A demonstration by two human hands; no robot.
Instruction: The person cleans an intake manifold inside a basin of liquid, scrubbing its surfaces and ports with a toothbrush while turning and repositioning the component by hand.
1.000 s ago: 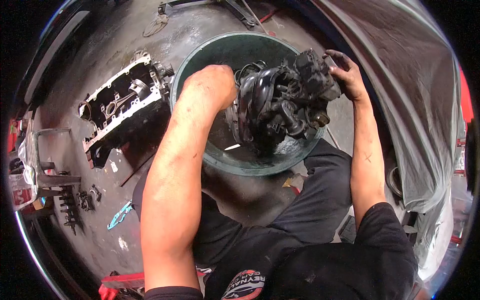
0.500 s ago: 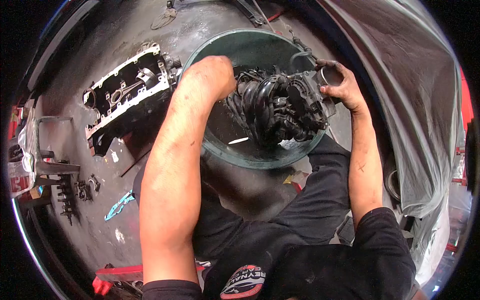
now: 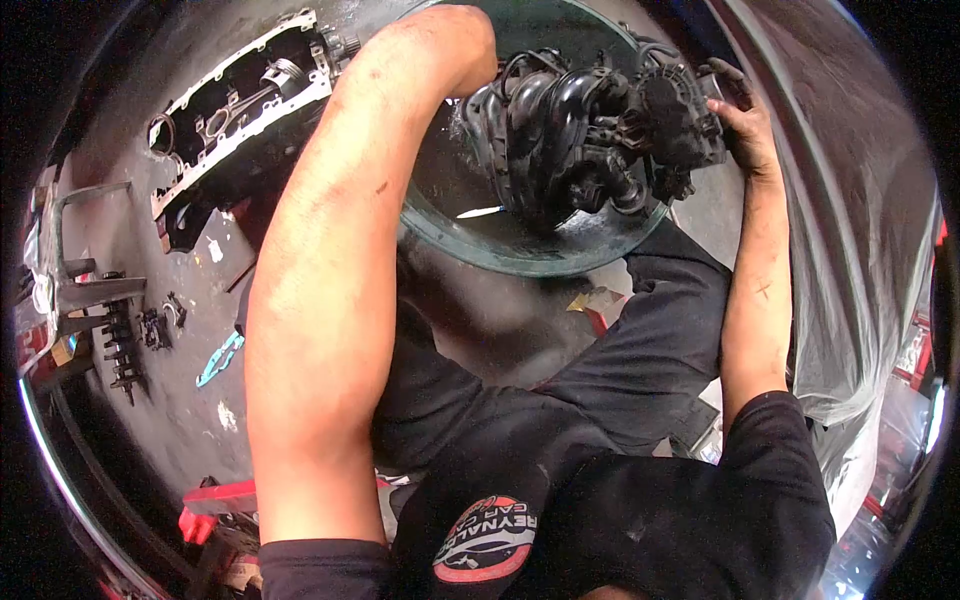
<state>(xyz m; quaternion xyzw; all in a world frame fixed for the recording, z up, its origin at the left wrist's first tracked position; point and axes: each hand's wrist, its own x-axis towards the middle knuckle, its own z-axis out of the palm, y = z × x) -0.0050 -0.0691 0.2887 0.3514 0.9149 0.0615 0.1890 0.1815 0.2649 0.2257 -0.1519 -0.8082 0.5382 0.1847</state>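
A black engine intake manifold [image 3: 545, 125] with curved runners is held tilted over a round dark green tub [image 3: 490, 255], partly inside it. My left hand [image 3: 460, 50] is closed at the manifold's left end, its fingers mostly hidden behind the wrist. At the right end, my right hand [image 3: 745, 120] grips the throttle body [image 3: 680, 120], the thumb on the near side and blackened fingers over the top. Dark liquid shows in the tub, along with a slim white piece [image 3: 482, 212] by the manifold.
An engine block [image 3: 240, 120] with pistons and rods lies at the upper left. A crankshaft [image 3: 120, 345], small metal parts [image 3: 155, 325] and a blue strip [image 3: 220, 360] are on the floor. Plastic sheeting [image 3: 850, 220] hangs at the right. A red bar [image 3: 225, 497] is at the lower left.
The view has shifted, so the tub and block sit higher in frame. The manifold has rolled, its round throttle opening turned out of sight. Both hands stay at its ends.
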